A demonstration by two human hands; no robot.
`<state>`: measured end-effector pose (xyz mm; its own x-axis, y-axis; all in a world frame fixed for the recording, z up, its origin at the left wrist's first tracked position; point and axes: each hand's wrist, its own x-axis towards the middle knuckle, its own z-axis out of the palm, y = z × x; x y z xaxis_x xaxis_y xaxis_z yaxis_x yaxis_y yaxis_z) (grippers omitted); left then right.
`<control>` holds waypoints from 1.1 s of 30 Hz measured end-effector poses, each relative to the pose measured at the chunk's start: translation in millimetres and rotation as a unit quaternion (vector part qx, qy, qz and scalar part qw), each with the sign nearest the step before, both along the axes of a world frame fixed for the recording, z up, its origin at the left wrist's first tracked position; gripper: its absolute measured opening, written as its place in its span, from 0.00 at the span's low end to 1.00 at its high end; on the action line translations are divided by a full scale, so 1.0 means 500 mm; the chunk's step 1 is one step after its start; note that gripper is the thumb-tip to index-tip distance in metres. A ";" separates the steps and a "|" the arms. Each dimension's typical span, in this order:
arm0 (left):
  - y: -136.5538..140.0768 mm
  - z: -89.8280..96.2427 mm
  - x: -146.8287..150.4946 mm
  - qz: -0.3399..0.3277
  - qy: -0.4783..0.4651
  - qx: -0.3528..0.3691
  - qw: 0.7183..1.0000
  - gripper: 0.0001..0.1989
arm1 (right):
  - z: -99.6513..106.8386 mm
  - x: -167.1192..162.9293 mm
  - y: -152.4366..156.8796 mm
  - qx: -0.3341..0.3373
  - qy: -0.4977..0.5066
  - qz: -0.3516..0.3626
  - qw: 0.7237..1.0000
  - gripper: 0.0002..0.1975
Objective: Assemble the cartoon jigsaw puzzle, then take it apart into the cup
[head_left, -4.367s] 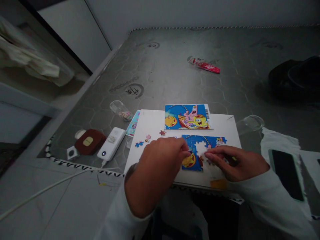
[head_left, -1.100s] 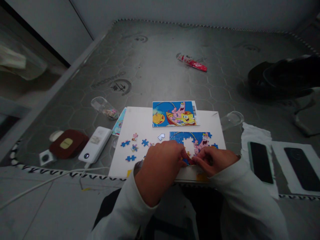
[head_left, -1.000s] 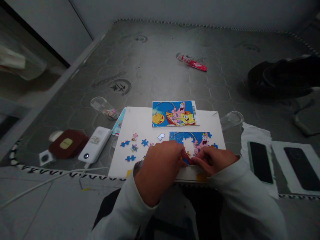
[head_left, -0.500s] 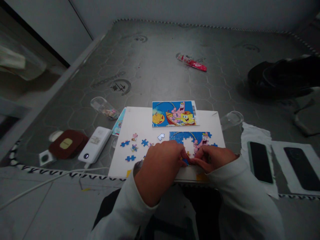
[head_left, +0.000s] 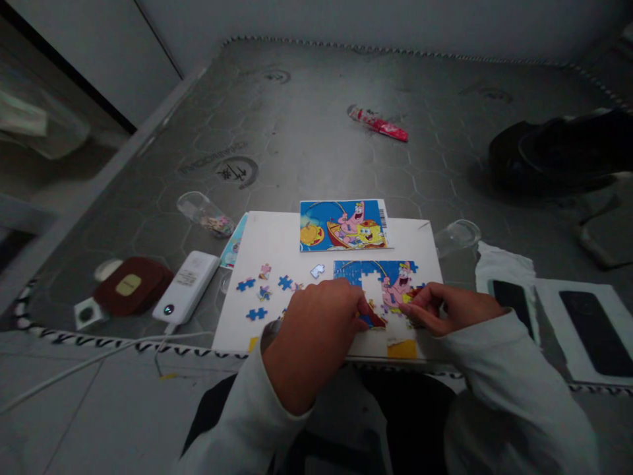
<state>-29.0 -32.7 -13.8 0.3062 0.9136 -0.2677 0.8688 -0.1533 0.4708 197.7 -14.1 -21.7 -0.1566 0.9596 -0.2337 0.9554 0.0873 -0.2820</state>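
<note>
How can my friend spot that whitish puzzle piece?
Find the white rectangular board on the dark grey mat. Below its blue cartoon card, just left of the unfinished blue cartoon jigsaw, lies one small knobbed puzzle piece. It looks whitish; the loose pieces farther left show blue or pink.

Dim light. Pale wall (head_left: 376,23) along top of frame. Grey, hexagon-patterned surface (head_left: 316,132) with striped edging fills middle. Light tiled floor (head_left: 44,422), lower left; pale panel (head_left: 109,46), upper left.

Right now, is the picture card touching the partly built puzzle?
Apart: the head view shows a strip of white board between the picture card and the partly built puzzle.
</note>
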 end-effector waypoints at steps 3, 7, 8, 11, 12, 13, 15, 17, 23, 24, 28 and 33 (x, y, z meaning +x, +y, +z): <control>-0.001 0.002 0.000 -0.008 0.005 0.002 1.000 0.04 | 0.000 -0.002 0.000 -0.001 -0.001 -0.004 1.000 0.16; -0.005 0.009 0.001 -0.026 0.011 0.012 1.000 0.05 | 0.007 -0.012 -0.001 -0.004 0.002 -0.010 1.000 0.15; -0.006 0.011 0.002 -0.027 0.013 0.014 0.999 0.05 | 0.008 -0.016 -0.001 -0.007 0.006 -0.009 1.000 0.15; -0.009 0.014 0.003 -0.026 0.018 0.014 0.999 0.06 | 0.010 -0.029 -0.003 -0.021 0.024 0.012 0.999 0.12; -0.009 0.014 0.003 -0.028 0.019 0.014 0.999 0.06 | 0.009 -0.034 -0.004 -0.025 0.030 0.024 0.999 0.10; -0.010 0.014 0.003 -0.029 0.018 0.014 0.999 0.06 | 0.008 -0.038 -0.005 -0.028 0.033 0.035 0.998 0.09; -0.010 0.013 0.003 -0.033 0.012 0.014 0.999 0.05 | 0.007 -0.044 -0.008 -0.031 0.032 0.050 0.998 0.07; -0.010 0.011 0.003 -0.034 0.007 0.016 0.999 0.05 | 0.007 -0.047 -0.010 -0.027 0.024 0.053 0.998 0.06; -0.010 0.012 0.003 -0.040 0.007 0.018 0.999 0.05 | 0.007 -0.053 -0.012 -0.027 0.009 0.063 0.998 0.06; -0.010 0.014 0.002 -0.041 0.009 0.016 0.999 0.05 | 0.006 -0.055 -0.012 -0.028 0.007 0.065 0.997 0.06; -0.012 0.019 0.003 -0.046 0.018 0.017 0.999 0.05 | 0.006 -0.053 -0.013 -0.019 0.018 0.066 0.997 0.07; -0.008 0.027 -0.007 -0.027 0.023 0.034 0.999 0.04 | 0.012 -0.042 -0.012 0.020 0.018 0.036 0.999 0.12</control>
<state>-32.4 -36.9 -0.1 0.3449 0.9122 -0.2212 0.8790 -0.2312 0.4171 176.7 -20.2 -15.8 -0.2335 0.9537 -0.1894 0.9357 0.1675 -0.3105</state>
